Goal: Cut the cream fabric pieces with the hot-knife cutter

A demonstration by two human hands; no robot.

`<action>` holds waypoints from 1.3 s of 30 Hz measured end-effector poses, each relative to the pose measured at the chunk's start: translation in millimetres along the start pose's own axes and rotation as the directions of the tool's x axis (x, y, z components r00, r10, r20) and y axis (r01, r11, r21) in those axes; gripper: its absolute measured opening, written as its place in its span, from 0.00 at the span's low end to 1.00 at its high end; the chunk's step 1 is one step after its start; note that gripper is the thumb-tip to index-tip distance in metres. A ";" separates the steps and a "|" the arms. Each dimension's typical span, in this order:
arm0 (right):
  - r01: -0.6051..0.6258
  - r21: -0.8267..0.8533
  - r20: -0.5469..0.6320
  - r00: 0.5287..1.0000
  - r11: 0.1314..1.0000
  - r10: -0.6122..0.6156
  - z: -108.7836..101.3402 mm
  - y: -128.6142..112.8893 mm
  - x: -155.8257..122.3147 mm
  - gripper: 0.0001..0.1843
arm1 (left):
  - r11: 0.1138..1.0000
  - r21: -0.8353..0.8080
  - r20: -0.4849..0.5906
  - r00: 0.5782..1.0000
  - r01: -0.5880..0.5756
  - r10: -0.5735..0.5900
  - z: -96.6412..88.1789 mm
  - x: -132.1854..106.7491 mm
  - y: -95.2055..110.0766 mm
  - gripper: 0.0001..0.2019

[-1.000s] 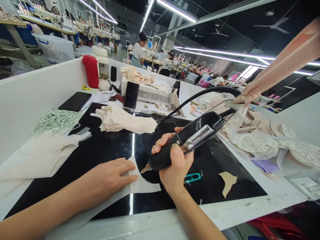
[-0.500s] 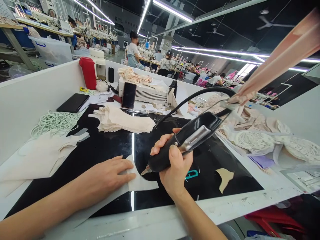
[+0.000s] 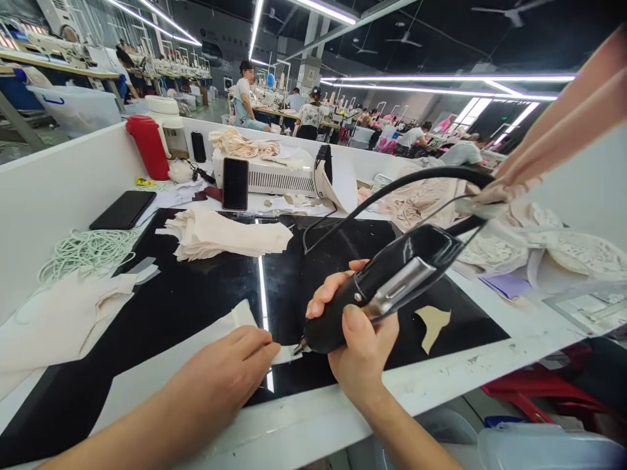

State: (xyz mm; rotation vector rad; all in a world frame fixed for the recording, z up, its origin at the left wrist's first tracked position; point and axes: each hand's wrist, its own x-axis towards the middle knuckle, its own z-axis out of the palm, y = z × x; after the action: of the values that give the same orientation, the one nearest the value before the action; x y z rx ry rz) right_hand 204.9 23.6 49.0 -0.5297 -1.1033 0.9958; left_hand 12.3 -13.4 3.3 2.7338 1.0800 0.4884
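Note:
My right hand [image 3: 362, 339] is wrapped round a black corded hand tool [image 3: 386, 287] with a pointed metal tip. The tip points down to the left and touches, or nearly touches, the narrow end of a white sheet piece [image 3: 161, 365], cloth or paper. My left hand [image 3: 245, 362] lies over this piece with fingers drawn together at its edge, just left of the tip; its thumb is hidden. A twisted pink cloth strip [image 3: 553, 124] is tied at the tool's rear, beside the black cable. All this is over a black work sheet [image 3: 210, 287].
A stack of cream cloth pieces [image 3: 225, 235] lies behind my hands. Left are green cord [image 3: 85, 254] and folded cloth [image 3: 68, 313]. A phone [image 3: 235, 184] leans on a white vented box [image 3: 274, 179]. To the right are a tan scrap [image 3: 434, 326] and lace cups [image 3: 578, 254].
My left hand has moved down and right along the white piece, nearer the tip. The tool and right hand are lower and further right. The teal clip no longer shows. The view has shifted.

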 end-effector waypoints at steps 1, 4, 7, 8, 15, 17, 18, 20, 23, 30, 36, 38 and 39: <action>0.003 0.004 -0.001 1.000 1.000 -0.003 -0.3 -0.2 -0.5 0.21 | 1.000 -0.001 0.008 1.000 0.004 -0.004 2.0 -1.5 -0.2 0.17; 0.006 0.025 0.004 1.000 1.000 -0.006 -0.5 -0.5 -0.8 0.20 | 1.000 -0.008 0.027 1.000 0.010 -0.009 4.8 -7.4 -3.4 0.16; 0.011 0.036 0.013 1.000 0.999 -0.012 -0.7 -0.3 -1.1 0.20 | 0.999 -0.032 0.028 1.000 0.005 -0.004 4.3 -12.9 -6.4 0.16; 0.015 0.039 0.011 1.000 0.999 -0.015 -0.7 -0.2 -1.4 0.20 | 0.999 -0.046 0.020 1.000 0.007 -0.006 4.0 -14.2 -6.9 0.16; -0.018 0.070 -0.023 1.000 0.997 0.019 3.7 0.3 1.7 0.20 | 0.992 -0.127 -0.059 0.998 0.007 -0.015 3.8 -15.2 -4.9 0.15; -0.014 0.089 -0.030 0.999 0.996 0.017 7.7 1.5 4.6 0.20 | 0.990 -0.138 -0.060 0.998 0.015 -0.023 4.0 -14.6 -4.6 0.15; -0.010 0.100 -0.031 0.999 0.995 0.013 10.1 2.5 6.2 0.19 | 0.990 -0.142 -0.062 0.998 0.016 -0.025 4.1 -14.5 -4.6 0.15; -0.011 0.117 -0.025 1.000 0.993 0.014 14.9 5.0 8.6 0.19 | 0.990 -0.141 -0.066 0.998 0.014 -0.023 4.4 -14.8 -4.7 0.16; -0.029 0.125 -0.011 0.999 0.992 0.030 20.8 8.9 9.9 0.19 | 0.990 -0.137 -0.067 0.997 0.015 -0.024 4.5 -15.9 -4.3 0.16; -0.043 0.106 0.007 0.999 0.993 0.043 24.9 14.2 6.4 0.19 | 0.990 -0.141 -0.081 0.996 0.032 -0.044 2.6 -15.8 -1.7 0.18; -0.015 0.109 0.024 1.000 0.994 0.012 26.1 17.2 9.0 0.16 | 0.995 -0.092 -0.107 0.993 0.043 -0.053 3.4 -14.4 -1.8 0.17; 0.002 0.124 0.034 0.999 0.992 -0.006 27.3 18.9 9.8 0.16 | 0.996 -0.085 -0.118 0.992 0.040 -0.050 3.9 -14.0 -1.5 0.17; 0.004 0.127 0.042 0.999 0.992 -0.009 27.9 19.6 9.8 0.17 | 0.995 -0.086 -0.123 0.991 0.041 -0.051 4.1 -14.0 -1.2 0.17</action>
State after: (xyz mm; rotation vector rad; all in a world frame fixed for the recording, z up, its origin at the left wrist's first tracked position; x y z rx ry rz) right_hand 172.7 38.6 49.5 -0.4033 -1.0701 1.0680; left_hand 3.4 -22.3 -4.3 2.6306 1.1220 0.6900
